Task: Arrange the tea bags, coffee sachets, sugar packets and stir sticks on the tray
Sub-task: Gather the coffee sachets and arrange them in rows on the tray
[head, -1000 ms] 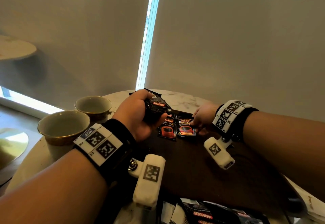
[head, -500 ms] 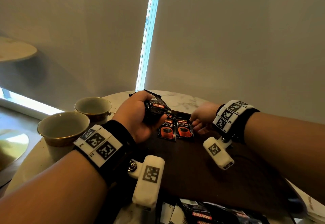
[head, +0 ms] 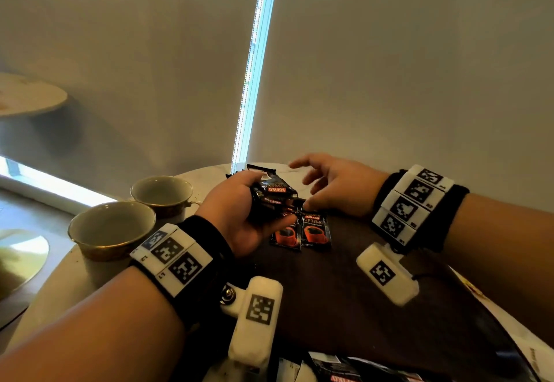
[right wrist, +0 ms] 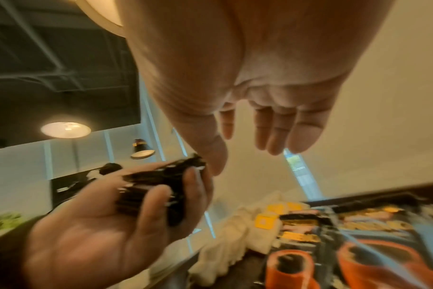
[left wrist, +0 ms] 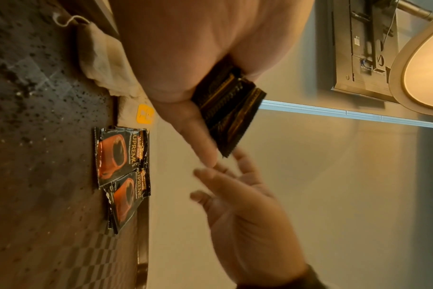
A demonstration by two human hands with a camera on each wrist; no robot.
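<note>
The task looks barely begun. The left hand (head: 236,216) is curled around a bundle of coffee sachets (head: 274,194), its grip clamped on the black stack with the thumb pressing from below, held above the dark tray (head: 344,306). Just under that grip, two laid sachets (head: 301,231) lie face up on the tray, side by side and slightly overlapping in the left wrist view, close to the tray's far rim. The right hand (head: 332,186) hovers level with the bundle and just to its right, fingers spread and relaxed, holding nothing; its thumb tip is close to the top sachet, so it seems about to draw off the next one, though contact cannot be confirmed. Beyond the left grip, tea bags (left wrist: 104,64) with yellow tags lie in a heap by the tray's far edge; whether they rest on the tray or on the surface is unclear. Near the person's body, more loose packets (head: 338,369) remain unsorted at the tray's near edge. No stir sticks are identifiable. To the left of the left grip two cups (head: 111,228) stand on the pale surface (head: 60,291). Most of the arranging appears to lie ahead.
</note>
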